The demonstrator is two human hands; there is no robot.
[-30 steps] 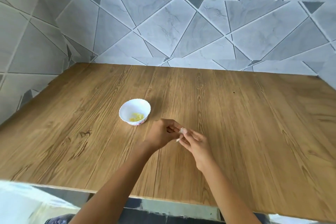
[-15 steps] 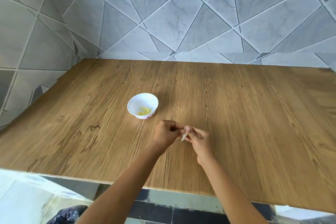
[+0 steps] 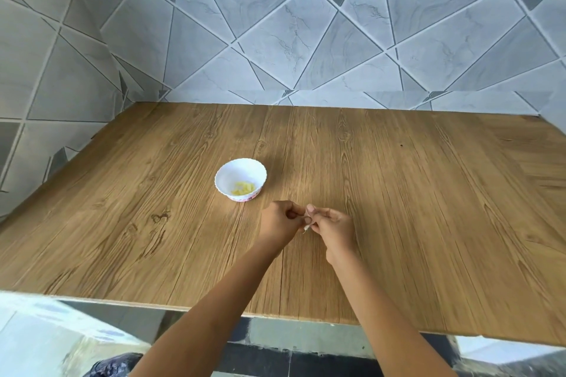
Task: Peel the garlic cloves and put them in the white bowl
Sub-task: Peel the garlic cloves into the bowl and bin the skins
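A view from the person's head looks down on a wood-grain desk (image 3: 428,208) set against a grey marbled tiled wall (image 3: 306,40) with slanting triangular lines. Two bare forearms reach in from 6 o'clock and meet near the middle of the desk.

The left hand (image 3: 280,222) and the right hand (image 3: 333,225) are knuckle to knuckle, fingertips touching. Between them is a small whitish garlic clove (image 3: 307,221), mostly hidden by the fingers. Each grip is narrow: the left hand's fingers are curled in and pinch the clove from the 9 o'clock side, while the right hand's thumb and forefinger pinch it from the 3 o'clock side. A thin pale wisp of skin or stem hangs from the clove toward 6 o'clock. The clove is held just above the desk surface.

At about 10 o'clock from the hands, near but apart from them, a white bowl (image 3: 232,173) with a scalloped rim stands upright on the desk. A few pale yellow peeled cloves (image 3: 243,189) lie in its bottom.
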